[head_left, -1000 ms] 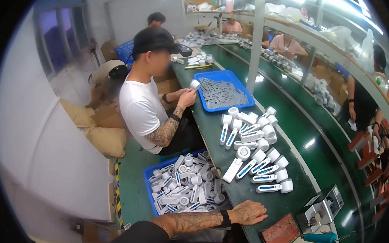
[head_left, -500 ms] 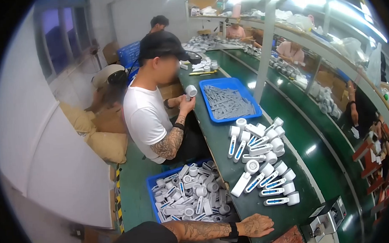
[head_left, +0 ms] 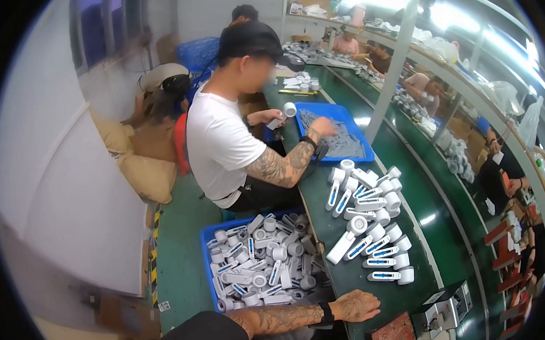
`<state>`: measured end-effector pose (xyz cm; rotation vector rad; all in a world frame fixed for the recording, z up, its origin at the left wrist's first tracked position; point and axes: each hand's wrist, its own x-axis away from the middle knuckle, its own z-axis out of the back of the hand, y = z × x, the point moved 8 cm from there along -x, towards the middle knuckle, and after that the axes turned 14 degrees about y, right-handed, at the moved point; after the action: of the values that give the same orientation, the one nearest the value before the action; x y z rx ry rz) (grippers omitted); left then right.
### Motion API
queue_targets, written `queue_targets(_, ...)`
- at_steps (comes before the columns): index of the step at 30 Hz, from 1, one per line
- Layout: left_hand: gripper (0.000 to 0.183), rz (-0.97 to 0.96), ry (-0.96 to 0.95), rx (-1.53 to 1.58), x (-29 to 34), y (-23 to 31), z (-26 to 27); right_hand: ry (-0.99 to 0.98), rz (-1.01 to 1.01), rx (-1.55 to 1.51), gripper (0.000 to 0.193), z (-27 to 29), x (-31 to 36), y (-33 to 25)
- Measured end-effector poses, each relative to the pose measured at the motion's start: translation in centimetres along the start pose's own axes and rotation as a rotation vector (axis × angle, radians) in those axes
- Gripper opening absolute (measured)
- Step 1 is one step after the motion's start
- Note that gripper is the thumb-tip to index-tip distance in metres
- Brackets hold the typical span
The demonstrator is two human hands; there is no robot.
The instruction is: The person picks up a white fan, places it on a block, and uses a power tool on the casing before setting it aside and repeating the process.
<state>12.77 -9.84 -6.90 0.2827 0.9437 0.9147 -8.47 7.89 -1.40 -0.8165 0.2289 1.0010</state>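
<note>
Bare tabletop (head_left: 351, 280) past left hand (head_left: 356, 305), white devices (head_left: 383, 263) beyond, fixture (head_left: 442, 318) rightward

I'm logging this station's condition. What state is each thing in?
Left hand: resting on the bench edge
Right hand: not in view
White units on the bench: lying loose, clustered
Blue bin: heaped with similar units
Blue tray: holding loose grey strips
Co-worker's farther hand: holding a white unit
Co-worker's nearer hand: at the grey strips, contact unclear
Ceiling lights: lit

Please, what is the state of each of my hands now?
Left hand: on the green table, nothing visibly held; open or closed unclear.
Right hand: not in view.
</note>
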Motion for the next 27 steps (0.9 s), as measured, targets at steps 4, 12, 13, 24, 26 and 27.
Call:
queue_targets(4,0.027,-0.011,0.035,-0.038,-0.1,0.6,0.1,0.009,0.007,0.014,0.024,0.6,0.3,0.1)
queue_targets(12,0.027,0.035,-0.026,0.03,-0.3,1.3,1.7,0.042,0.012,-0.031,0.026,0.5,0.2,1.3)
queue_targets(13,0.027,0.022,-0.027,0.039,-0.1,1.7,1.8,0.042,0.024,-0.038,0.026,0.7,0.4,1.4)
queue_targets(24,0.028,-0.012,0.111,0.007,-0.3,1.3,3.1,0.06,0.018,-0.119,0.017,-1.9,0.5,4.5)
queue_targets(26,0.026,-0.065,0.08,0.014,-0.9,1.8,2.8,0.11,0.046,-0.103,0.014,-1.8,0.5,4.7)
queue_targets(27,0.027,-0.034,0.073,-0.012,-1.2,2.1,2.9,0.129,0.024,-0.092,0.014,-1.7,0.3,5.4)
